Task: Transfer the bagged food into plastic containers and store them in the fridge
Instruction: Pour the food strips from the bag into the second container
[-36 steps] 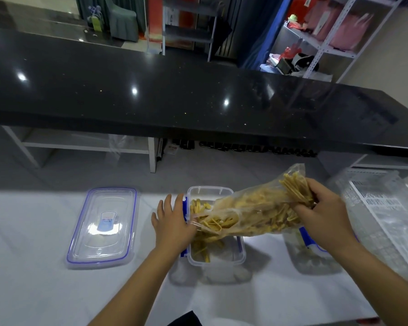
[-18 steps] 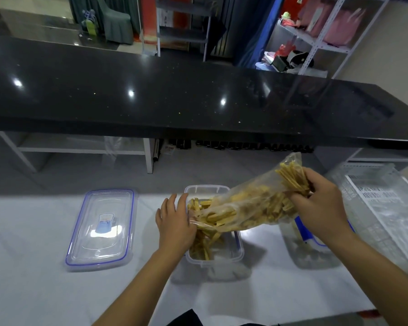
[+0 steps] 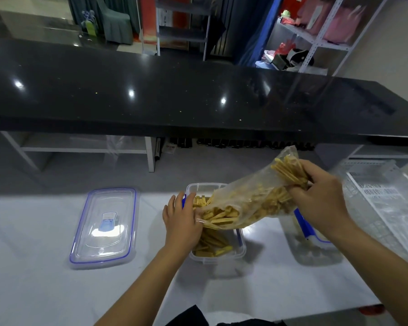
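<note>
- The right hand (image 3: 320, 198) grips the raised closed end of a clear plastic bag of yellow stick-shaped food (image 3: 252, 201), fingers curled round the bunched plastic; the bag tilts down to the left, its open mouth over the container.
- The left hand (image 3: 180, 221) sits at the bag's mouth, fingers lying along the container's left wall. Its thumb side meets the plastic edge, but whether it pinches the bag or only steadies it — I cannot tell, since the bag hides the fingertips there.
- The clear rectangular plastic container with blue clips (image 3: 218, 256) stands on the white countertop (image 3: 45, 290), partly filled with yellow sticks; its middle is covered by the bag.
- A clear rectangular lid with a blue seal (image 3: 104, 228) lies flat, well apart to the left.
- Behind the right forearm a second clear container with a blue part (image 3: 316, 250) is mostly hidden — its contents are hard to make out.
- A white perforated plastic basket (image 3: 384, 196) is cut off at the right edge.
- A black glossy counter (image 3: 174, 95) spans the far side.
</note>
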